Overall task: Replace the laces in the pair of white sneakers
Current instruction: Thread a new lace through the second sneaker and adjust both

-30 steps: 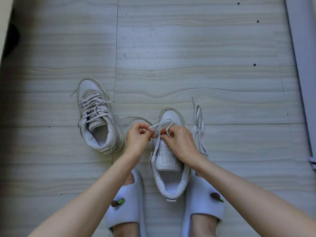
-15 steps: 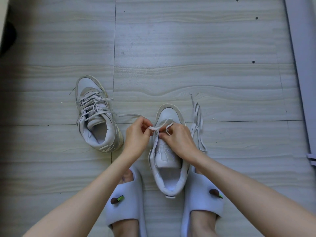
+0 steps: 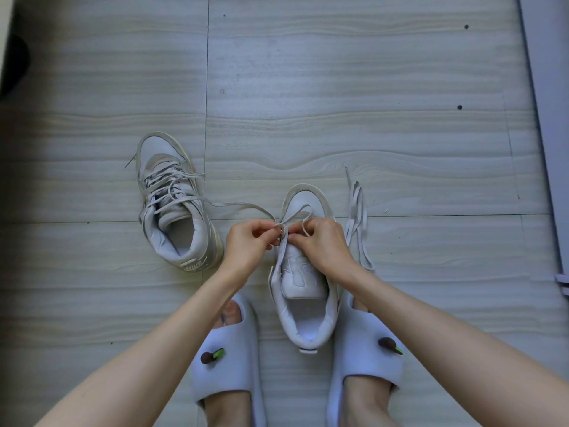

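We see bare floor [image 3: 338, 87] spreading wide beyond the toes. The near sneaker [image 3: 303, 306] stands between our slippers [image 3: 228, 359]; our left hand [image 3: 246, 245] and right hand [image 3: 323, 245] both pinch its lace [image 3: 295, 215].

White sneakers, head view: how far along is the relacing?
Done: the loose pale lace lying on the floor looks pulled out. In hand: left hand and right hand pinch a lace at the low eyelets of the white sneaker between the feet. Left: its upper eyelets and the laced white high-top sneaker.
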A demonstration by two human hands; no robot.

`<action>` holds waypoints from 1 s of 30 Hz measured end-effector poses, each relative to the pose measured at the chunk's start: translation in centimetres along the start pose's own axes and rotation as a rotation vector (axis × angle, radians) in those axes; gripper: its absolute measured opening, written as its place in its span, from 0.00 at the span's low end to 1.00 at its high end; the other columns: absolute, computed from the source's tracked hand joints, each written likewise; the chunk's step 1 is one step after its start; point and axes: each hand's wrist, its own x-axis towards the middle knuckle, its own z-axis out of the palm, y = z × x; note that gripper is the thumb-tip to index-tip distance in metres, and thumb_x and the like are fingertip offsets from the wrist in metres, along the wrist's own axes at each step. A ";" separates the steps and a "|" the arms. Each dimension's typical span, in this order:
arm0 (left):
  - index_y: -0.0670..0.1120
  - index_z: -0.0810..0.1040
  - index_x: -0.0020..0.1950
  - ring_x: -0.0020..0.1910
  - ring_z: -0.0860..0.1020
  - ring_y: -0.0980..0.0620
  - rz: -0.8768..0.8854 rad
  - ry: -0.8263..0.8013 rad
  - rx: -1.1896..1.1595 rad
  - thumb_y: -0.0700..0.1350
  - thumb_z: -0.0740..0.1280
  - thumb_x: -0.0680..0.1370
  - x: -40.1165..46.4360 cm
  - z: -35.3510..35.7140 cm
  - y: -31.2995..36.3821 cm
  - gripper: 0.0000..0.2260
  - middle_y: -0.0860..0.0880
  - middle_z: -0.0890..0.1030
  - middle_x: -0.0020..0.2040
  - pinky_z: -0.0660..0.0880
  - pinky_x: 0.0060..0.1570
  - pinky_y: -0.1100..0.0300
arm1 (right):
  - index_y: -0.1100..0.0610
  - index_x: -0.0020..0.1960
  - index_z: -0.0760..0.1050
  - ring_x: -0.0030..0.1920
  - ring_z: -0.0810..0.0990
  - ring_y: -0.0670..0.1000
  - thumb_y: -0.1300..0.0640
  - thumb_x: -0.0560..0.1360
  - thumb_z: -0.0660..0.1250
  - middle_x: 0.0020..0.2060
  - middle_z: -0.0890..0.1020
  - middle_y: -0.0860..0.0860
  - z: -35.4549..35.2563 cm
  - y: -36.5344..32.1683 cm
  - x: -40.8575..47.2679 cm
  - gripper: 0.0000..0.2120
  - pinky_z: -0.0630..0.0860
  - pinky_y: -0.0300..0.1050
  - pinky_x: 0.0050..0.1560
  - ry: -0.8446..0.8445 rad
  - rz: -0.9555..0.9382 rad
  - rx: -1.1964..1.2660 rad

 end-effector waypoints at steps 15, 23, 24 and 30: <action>0.47 0.71 0.46 0.23 0.71 0.57 0.031 -0.125 0.169 0.33 0.64 0.72 -1.0 0.3 0.8 0.10 0.50 0.73 0.39 0.69 0.27 0.65 | 0.54 0.44 0.71 0.46 0.74 0.50 0.60 0.77 0.61 0.42 0.76 0.50 -1.6 -0.4 0.3 0.04 0.62 0.39 0.41 0.002 0.019 -0.054; 0.47 0.73 0.49 0.33 0.74 0.51 0.131 -0.006 0.341 0.35 0.65 0.71 -1.1 0.7 0.3 0.09 0.53 0.74 0.38 0.70 0.38 0.63 | 0.55 0.45 0.71 0.48 0.74 0.55 0.64 0.76 0.60 0.45 0.76 0.53 -7.6 4.7 -1.2 0.05 0.62 0.42 0.43 0.178 0.005 -0.294; 0.47 0.74 0.49 0.34 0.74 0.52 0.161 0.007 0.376 0.35 0.65 0.71 -1.1 0.6 0.2 0.10 0.53 0.74 0.39 0.69 0.38 0.66 | 0.57 0.46 0.72 0.50 0.75 0.57 0.64 0.76 0.60 0.47 0.77 0.55 -7.9 5.5 -1.2 0.05 0.63 0.44 0.45 0.192 0.027 -0.319; 0.45 0.76 0.51 0.34 0.74 0.52 0.288 0.106 0.546 0.36 0.64 0.71 -0.5 -0.4 0.2 0.10 0.49 0.76 0.41 0.69 0.38 0.66 | 0.61 0.51 0.73 0.53 0.74 0.61 0.65 0.76 0.58 0.52 0.77 0.59 -10.6 8.2 -1.5 0.07 0.66 0.48 0.48 0.328 0.137 -0.359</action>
